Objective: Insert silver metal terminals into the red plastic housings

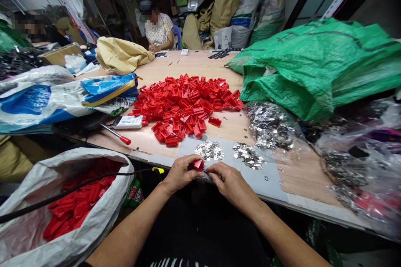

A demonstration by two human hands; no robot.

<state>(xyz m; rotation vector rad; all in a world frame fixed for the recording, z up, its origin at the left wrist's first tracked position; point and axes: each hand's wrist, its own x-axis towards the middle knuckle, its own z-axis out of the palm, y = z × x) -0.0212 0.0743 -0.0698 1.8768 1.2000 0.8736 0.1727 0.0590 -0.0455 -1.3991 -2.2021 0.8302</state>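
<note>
My left hand (pixel 181 172) is closed around a small red plastic part (pixel 198 164) at the table's near edge. My right hand (pixel 227 178) meets it from the right, fingers pinched together against the part; what they hold is too small to make out. Just beyond my hands lie two little heaps of shiny metal pieces (pixel 209 150) on a grey sheet (pixel 266 179). Farther back, a big pile of the same red plastic parts (pixel 184 104) covers the middle of the wooden table (pixel 232 127).
A white sack (pixel 103 212) holding red parts stands open at lower left, a black cable across it. A red-handled screwdriver (pixel 117 135) and a white device (pixel 128 122) lie left of the pile. Green sack (pixel 316 64) and bags of metal pieces (pixel 271 125) fill the right. Two people sit at the far end.
</note>
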